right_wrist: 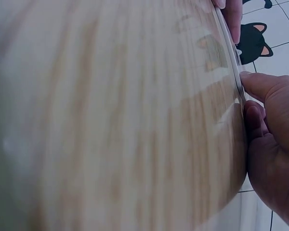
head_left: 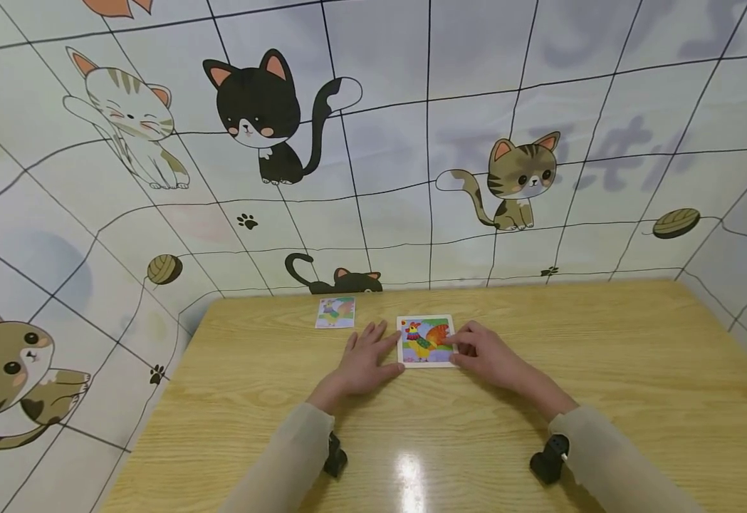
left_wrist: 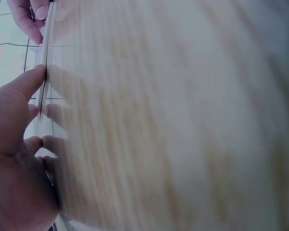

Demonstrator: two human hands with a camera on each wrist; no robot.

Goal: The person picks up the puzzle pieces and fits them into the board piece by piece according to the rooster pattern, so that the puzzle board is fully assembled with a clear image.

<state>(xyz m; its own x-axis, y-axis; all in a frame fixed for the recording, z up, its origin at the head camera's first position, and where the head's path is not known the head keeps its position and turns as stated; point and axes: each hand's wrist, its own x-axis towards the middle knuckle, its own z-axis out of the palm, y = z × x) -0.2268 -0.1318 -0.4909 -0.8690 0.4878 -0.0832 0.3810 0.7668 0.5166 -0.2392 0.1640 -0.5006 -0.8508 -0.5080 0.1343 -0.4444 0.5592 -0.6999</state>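
Observation:
A square rooster picture board (head_left: 426, 365) with a white border lies flat on the table in the head view. Spread out on the wood, my left hand (head_left: 363, 362) has its index finger and thumb against the board's left edge. My right hand (head_left: 490, 355) is at the right side, its index fingertip over the orange tail and its thumb at the lower right border. The right wrist view shows that thumb (right_wrist: 260, 84) touching the board's thin edge, with other fingers bent beneath. Whether a loose piece lies under the right fingertip is hidden.
A smaller, paler rooster card (head_left: 335, 313) lies on the wooden table (head_left: 270, 370) behind the left hand. Cat-printed walls (head_left: 399, 157) rise at the table's back and sides. Dark wrist cameras (head_left: 547, 462) sit at both sleeves.

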